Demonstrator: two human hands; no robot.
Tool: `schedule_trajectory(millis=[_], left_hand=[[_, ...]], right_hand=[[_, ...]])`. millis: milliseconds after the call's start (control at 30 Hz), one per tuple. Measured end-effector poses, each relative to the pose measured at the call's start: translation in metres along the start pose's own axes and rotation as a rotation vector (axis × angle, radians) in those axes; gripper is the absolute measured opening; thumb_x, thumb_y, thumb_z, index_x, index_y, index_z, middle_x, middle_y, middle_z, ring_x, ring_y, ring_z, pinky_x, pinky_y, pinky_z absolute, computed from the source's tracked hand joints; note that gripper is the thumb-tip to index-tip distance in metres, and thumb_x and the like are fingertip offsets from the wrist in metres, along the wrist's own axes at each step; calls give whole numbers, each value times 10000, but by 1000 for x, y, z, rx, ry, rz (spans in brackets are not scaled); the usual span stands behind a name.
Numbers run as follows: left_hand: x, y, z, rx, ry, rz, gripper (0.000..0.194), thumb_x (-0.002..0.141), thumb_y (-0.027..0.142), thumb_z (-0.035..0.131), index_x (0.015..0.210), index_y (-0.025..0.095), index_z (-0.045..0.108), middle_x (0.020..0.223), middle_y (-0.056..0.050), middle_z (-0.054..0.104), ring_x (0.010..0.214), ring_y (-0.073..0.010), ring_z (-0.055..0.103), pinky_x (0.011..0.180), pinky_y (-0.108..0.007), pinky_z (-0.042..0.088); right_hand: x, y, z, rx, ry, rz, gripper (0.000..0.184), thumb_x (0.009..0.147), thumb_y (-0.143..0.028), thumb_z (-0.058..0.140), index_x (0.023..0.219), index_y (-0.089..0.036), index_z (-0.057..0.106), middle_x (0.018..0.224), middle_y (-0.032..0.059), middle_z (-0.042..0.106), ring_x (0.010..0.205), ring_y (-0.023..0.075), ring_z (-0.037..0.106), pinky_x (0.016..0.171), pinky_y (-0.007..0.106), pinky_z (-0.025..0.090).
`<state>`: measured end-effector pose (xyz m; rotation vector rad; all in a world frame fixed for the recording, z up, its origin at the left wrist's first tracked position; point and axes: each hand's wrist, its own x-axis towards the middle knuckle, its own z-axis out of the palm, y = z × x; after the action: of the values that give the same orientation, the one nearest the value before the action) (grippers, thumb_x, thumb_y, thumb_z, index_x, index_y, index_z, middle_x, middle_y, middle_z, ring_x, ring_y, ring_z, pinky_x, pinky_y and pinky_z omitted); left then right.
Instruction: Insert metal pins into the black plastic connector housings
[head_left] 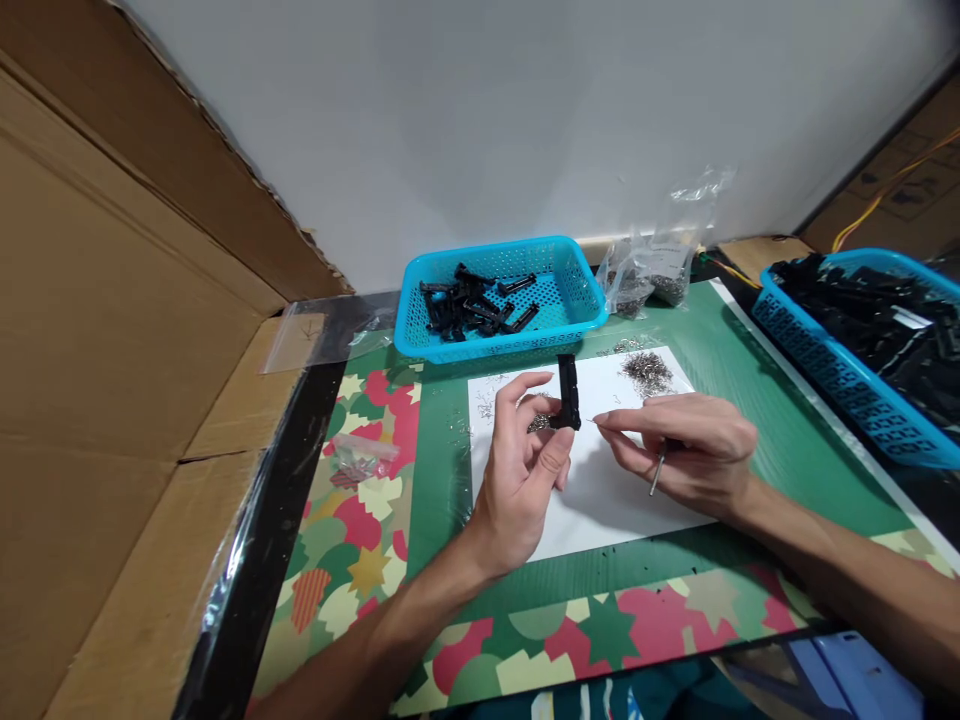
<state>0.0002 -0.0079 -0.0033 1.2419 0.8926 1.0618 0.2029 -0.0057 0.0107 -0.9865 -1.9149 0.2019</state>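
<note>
Upright over the white paper, a narrow black plastic part [570,390] is pinched between the thumb and fingers of my left hand [521,465]. Just to its right, my right hand [679,445] pinches a tiny thin metal pin [591,421] at its fingertips, close to the part but apart from it. Tucked in that same hand is a screwdriver-like tool [658,470], its metal shaft pointing down and its dark handle mostly covered by the fingers. Small metal pieces [647,373] lie heaped on the sheet of paper [600,510], with others partly hidden behind my left hand.
A blue basket [502,348] at the back holds several black parts [480,305]. Another blue basket [840,375], piled with black pieces, stands at right. Clear bags [664,270] of metal bits lean by the wall. A small plastic bag [364,455] lies left; cardboard [112,400] borders that side.
</note>
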Motion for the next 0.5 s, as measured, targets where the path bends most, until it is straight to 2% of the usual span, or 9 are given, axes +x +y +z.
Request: schedule_trajectory(millis=[67,200,500], left_hand=[[-1,0,0,12,-14,-8,524,1011,409,639,1477,355,405,1186,-53,584,599,-60,530,460,-209,376],[-2,1,-1,137,-52,-15,462,1033,431,597,1465,293,507,1101,-75,625,672,-100,534,504,-229,386],[-2,0,-4,260,-80,94,451,1065,391,544,1512,329,549,1173,-76,573,792,-136,538,598,-261,417]], right_hand=[[0,2,1,6,-8,-12,158,921,-157,659,890,-221,800,510,-40,606,430,86,503,485,230,414],[0,5,1,12,-32,-71,157,934,-139,654,909,-208,793,554,-24,650,442,91,513,485,244,404],[2,7,0,-36,-9,-161,169,914,-71,669,961,-204,764,541,-32,632,432,102,495,478,271,384]])
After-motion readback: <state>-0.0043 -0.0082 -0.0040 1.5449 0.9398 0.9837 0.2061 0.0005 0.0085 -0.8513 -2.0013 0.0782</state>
